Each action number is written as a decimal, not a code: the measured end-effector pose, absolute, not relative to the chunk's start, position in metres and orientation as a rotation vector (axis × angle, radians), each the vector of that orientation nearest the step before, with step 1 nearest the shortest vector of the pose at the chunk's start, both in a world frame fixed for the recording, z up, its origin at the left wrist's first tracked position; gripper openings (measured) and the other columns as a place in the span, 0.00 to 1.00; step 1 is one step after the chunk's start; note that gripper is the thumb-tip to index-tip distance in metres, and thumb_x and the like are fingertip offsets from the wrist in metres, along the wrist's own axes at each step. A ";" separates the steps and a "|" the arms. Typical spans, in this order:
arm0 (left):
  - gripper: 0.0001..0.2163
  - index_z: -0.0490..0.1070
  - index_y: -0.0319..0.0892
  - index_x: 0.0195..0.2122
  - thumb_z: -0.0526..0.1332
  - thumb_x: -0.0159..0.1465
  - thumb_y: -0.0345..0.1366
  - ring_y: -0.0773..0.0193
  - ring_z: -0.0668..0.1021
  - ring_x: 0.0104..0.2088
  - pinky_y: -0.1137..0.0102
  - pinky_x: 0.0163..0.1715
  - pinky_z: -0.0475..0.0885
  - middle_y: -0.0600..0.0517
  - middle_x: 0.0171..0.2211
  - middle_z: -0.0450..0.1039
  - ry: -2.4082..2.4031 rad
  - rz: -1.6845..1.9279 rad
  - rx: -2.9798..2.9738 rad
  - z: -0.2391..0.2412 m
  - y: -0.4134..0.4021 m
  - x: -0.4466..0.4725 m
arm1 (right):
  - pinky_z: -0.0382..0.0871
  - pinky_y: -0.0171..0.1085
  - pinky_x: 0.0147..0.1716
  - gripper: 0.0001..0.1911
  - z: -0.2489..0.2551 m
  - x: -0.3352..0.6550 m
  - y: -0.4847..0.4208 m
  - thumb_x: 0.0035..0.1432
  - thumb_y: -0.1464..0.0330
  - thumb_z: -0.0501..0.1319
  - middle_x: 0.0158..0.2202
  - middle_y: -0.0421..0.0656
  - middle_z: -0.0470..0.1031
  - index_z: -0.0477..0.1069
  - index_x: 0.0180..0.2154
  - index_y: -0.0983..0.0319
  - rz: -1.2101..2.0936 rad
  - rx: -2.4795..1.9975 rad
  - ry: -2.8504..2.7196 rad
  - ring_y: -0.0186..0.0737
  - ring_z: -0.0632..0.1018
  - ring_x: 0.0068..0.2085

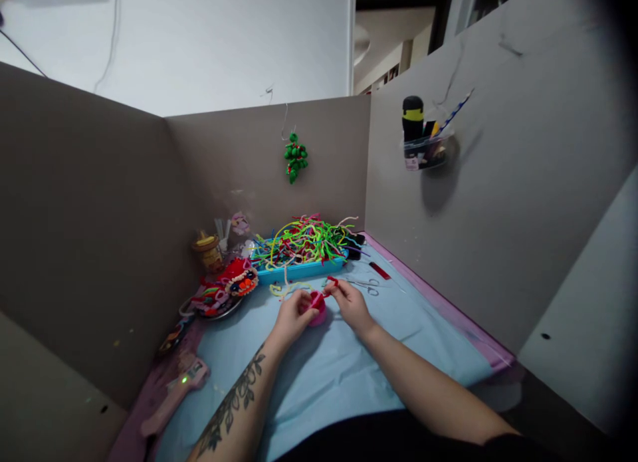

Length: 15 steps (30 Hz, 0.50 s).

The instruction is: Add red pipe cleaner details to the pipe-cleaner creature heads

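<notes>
My left hand is closed on a small round pink piece that looks wound from pipe cleaner, with red in its middle. Just to the right, my right hand pinches a red pipe cleaner, whose near end reaches toward the pink piece. Whether the red strand is joined to the piece I cannot tell. Both hands are low over the light blue cloth. Scissors lie just beyond my right hand. A pale yellow pipe cleaner lies past my left hand.
A blue tray heaped with colourful pipe cleaners stands at the back. At left are a plate of finished crafts, a jar and a pink glue gun with a green light. A red comb-like strip lies right. Grey panels enclose the table.
</notes>
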<state>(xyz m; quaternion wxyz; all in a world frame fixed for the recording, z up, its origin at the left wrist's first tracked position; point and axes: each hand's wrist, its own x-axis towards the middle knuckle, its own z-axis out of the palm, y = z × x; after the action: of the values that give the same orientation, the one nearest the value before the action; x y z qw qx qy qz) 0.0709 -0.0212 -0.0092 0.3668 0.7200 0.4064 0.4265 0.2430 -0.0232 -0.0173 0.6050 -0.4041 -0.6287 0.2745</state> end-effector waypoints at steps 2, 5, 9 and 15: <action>0.10 0.66 0.41 0.33 0.64 0.50 0.33 0.68 0.71 0.24 0.74 0.24 0.63 0.56 0.24 0.69 1.043 1.096 1.804 -0.010 -0.020 0.072 | 0.67 0.38 0.38 0.15 -0.015 0.242 -0.027 0.62 0.59 0.53 0.31 0.43 0.73 0.72 0.31 0.59 0.583 -0.903 -1.461 0.42 0.74 0.35; 0.10 0.69 0.40 0.33 0.64 0.50 0.35 0.67 0.72 0.24 0.73 0.25 0.65 0.54 0.24 0.71 1.070 1.089 1.758 -0.013 -0.018 0.073 | 0.67 0.40 0.39 0.12 -0.011 0.242 -0.034 0.62 0.63 0.54 0.32 0.44 0.73 0.72 0.31 0.59 0.470 -0.823 -1.551 0.42 0.74 0.37; 0.08 0.71 0.39 0.29 0.64 0.52 0.38 0.63 0.74 0.26 0.70 0.28 0.68 0.51 0.25 0.74 1.050 1.099 1.711 -0.018 -0.016 0.071 | 0.69 0.43 0.41 0.11 -0.010 0.236 -0.046 0.60 0.70 0.53 0.35 0.46 0.76 0.74 0.37 0.57 0.323 -0.611 -1.836 0.43 0.75 0.39; 0.09 0.73 0.39 0.29 0.66 0.50 0.39 0.61 0.75 0.28 0.69 0.31 0.68 0.51 0.26 0.75 1.000 1.110 1.737 -0.017 -0.014 0.066 | 0.69 0.43 0.47 0.18 -0.014 0.226 -0.052 0.57 0.73 0.57 0.45 0.48 0.75 0.69 0.50 0.57 0.348 -0.470 -2.041 0.43 0.75 0.47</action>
<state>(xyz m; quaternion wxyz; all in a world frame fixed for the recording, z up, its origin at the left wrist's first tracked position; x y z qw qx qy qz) 0.0664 -0.0136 -0.0171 0.4126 0.6905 0.3978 0.4413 0.2261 -0.0517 -0.0143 0.4875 -0.1932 -0.8393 0.1432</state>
